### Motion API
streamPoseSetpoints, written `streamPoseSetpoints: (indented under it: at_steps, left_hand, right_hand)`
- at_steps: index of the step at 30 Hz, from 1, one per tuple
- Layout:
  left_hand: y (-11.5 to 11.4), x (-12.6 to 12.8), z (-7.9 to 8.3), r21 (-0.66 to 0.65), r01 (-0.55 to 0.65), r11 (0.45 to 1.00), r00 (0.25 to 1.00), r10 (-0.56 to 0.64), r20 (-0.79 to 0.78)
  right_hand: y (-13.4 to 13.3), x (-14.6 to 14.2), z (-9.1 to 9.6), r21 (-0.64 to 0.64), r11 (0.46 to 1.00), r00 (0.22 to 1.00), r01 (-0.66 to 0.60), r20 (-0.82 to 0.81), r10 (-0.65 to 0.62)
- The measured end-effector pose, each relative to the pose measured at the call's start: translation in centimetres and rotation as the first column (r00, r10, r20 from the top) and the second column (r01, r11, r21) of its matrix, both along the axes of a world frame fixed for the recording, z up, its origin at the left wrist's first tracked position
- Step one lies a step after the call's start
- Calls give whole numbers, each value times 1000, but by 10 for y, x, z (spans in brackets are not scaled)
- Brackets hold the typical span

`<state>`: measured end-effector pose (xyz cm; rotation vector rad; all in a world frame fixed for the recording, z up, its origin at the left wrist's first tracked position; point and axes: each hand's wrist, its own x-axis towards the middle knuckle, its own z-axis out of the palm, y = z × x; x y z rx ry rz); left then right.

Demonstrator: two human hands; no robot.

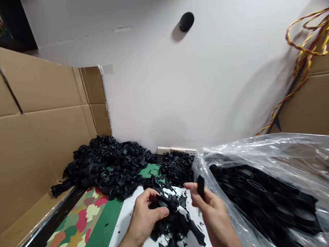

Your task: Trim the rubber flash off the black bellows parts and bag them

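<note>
My left hand (144, 213) is closed, thumb against fingers, on a black rubber piece (162, 199) just above the white sheet (130, 209). To its right, my right hand (209, 204) pinches a short black object (200, 186) that stands up between thumb and fingers; blur hides its exact kind. Below and between the hands lie torn black rubber scraps (177, 221), some of them long strips. Part of the piece in my left hand is hidden by the fingers and blends with the dark scraps behind it.
A large heap of ribbed black rubber parts (113, 164) rises at the left beside a cardboard wall (51, 137). Smaller scraps (177, 166) are piled at the back. At the right, a clear plastic bag (257, 147) holds ribbed black parts (252, 195). Twisted wires (305, 65) hang above.
</note>
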<state>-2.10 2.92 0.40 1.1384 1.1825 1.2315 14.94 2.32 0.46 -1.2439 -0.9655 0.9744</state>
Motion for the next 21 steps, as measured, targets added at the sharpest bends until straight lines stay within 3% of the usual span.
streamPoseSetpoints:
  at_steps: [6, 12, 17, 21]
  left_hand:
    - [-2, -1, -4, -67, -32, 997, 999, 29, -43]
    - [-2, -2, -5, -17, -84, 996, 981, 79, -177]
    - [-5, -2, -5, 20, -57, 998, 966, 60, -251]
    - [-4, -3, -9, 42, -69, 997, 966, 77, -249]
  right_hand:
    - [-11, 2, 8, 167, 982, 990, -92, 120, 73]
    - [-17, -17, 1, 144, 975, 970, -171, -148, 192]
    - [-19, -23, 0, 215, 958, 981, -187, 92, 171]
    - [-17, -22, -6, 234, 955, 982, -180, 99, 161]
